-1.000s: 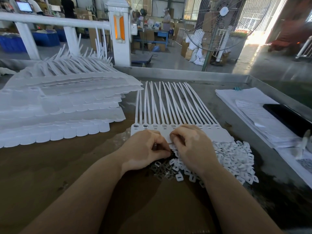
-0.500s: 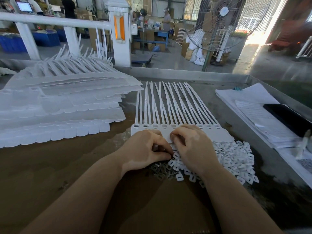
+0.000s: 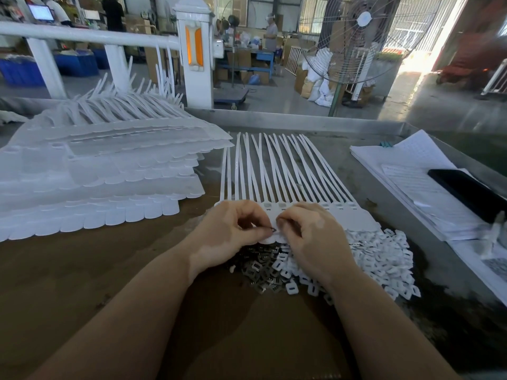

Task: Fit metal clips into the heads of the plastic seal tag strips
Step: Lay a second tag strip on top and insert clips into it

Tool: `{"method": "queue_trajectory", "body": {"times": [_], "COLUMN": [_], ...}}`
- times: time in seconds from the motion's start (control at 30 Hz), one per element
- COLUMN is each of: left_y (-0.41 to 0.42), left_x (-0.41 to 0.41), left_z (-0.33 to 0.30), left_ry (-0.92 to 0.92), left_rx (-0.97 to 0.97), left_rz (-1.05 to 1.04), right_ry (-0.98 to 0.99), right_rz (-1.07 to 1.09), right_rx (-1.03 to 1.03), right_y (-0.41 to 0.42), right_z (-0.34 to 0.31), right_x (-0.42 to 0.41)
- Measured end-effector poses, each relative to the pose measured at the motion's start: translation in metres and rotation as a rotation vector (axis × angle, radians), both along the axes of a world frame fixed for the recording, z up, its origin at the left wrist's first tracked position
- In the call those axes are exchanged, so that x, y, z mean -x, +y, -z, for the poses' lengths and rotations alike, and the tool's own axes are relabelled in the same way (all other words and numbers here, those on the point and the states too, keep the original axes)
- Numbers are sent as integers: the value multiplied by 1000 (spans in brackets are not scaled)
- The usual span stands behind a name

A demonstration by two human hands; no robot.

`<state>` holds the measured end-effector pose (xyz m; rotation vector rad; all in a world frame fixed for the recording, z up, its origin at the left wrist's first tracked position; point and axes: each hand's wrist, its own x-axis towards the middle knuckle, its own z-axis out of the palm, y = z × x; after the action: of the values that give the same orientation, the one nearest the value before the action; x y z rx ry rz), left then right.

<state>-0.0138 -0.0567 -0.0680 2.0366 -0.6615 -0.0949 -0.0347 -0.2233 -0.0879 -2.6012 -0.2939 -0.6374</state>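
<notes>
the seal tag strips (image 3: 279, 171) lie as one joined fan on the bench (image 3: 82, 270), tails running away from me and the row of heads (image 3: 340, 207) set crosswise just beyond my fingers. my left hand (image 3: 233, 231) has its fingers curled and pinches a small dark metal clip (image 3: 273, 229) between thumb and forefinger. my right hand (image 3: 310, 237) is curled too, its fingertips pressing on the white tab just beside the clip; i cannot tell whether it pinches anything of its own.

the relation that matters: the open head sockets sit just ahead of the clip, between the two sets of knuckles, and the strips' long axis points straight away from my wrists. so, in my judgement, the clip must travel forward and down into a socket, with the left hand the nearer one to deliver it and the right steadying the tab.

the loose metal clips (image 3: 263, 267) lie directly under my palms, the white plastic caps (image 3: 384, 256) to the right of my right hand, and the stacked strip sheets (image 3: 96, 182) well off to the left.

against the frame half a second ago, the left thumb and forefinger have drawn apart from the palm so the clip now shows, and both hands sit slightly farther forward toward the heads.
</notes>
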Motion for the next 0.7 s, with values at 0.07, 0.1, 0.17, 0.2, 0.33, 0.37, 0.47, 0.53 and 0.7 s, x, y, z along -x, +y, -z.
{"method": "queue_trajectory", "body": {"times": [0.07,0.1,0.17,0.2,0.33,0.37,0.47,0.53,0.7], "left_y": [1,2,2,3,5,6,6,5,4], "left_x": [-1,-3,-7,-11,-25,-29,-39,-44,-53], "left_z": [0,1,2,2,3,2,2,0,-2], "left_ry": [31,56,102,115,129,122,85,55,44], "left_rx": [124,193,312,343,310,283,149,56,-111], "left_rz": [-63,-103,-189,-231,-354,-375,-419,-435,-426], "right_ry": [0,0,5,7,8,9,14,19,26], "right_rz": [2,3,6,6,3,2,-2,-1,-1], "right_rx": [3,5,5,5,5,6,8,19,23], "right_y": [0,0,0,0,0,0,0,0,0], "right_z": [0,0,0,0,-1,-1,-2,-2,-2], "right_x": [0,0,-1,-1,0,0,0,0,0]}}
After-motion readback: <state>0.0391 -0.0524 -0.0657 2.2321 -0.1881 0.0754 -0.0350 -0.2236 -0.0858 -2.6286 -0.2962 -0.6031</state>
